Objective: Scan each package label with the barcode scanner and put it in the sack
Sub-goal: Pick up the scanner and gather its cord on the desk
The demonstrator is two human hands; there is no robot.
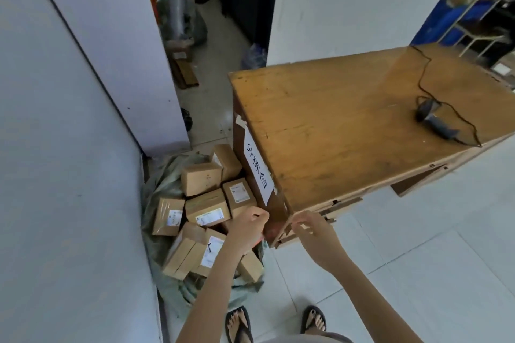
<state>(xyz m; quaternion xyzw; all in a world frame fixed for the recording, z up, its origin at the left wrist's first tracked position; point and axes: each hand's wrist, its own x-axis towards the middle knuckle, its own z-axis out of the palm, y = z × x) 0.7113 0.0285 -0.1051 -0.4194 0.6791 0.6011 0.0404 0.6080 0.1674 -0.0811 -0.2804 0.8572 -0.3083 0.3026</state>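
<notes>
At the near corner of the desk [348, 125], both hands are hovering close together. The left hand [248, 227] is curling into a loose fist above the boxes, and whether anything sits inside it I cannot tell. The right hand [315, 234] is reaching toward the corner with its fingers bent and slightly apart, gripping nothing that shows. Down on the floor between the wall [69, 175] and the desk, a grey-green sack [158, 184] is lying open, and a heap of boxes [207, 207] is resting on it, several showing white labels. The scanner [434, 121] is lying on the desktop well away from both hands, with its cable [420, 75] trailing toward the far edge. A paper sign [257, 172] is sticking to the desk's side panel.
</notes>
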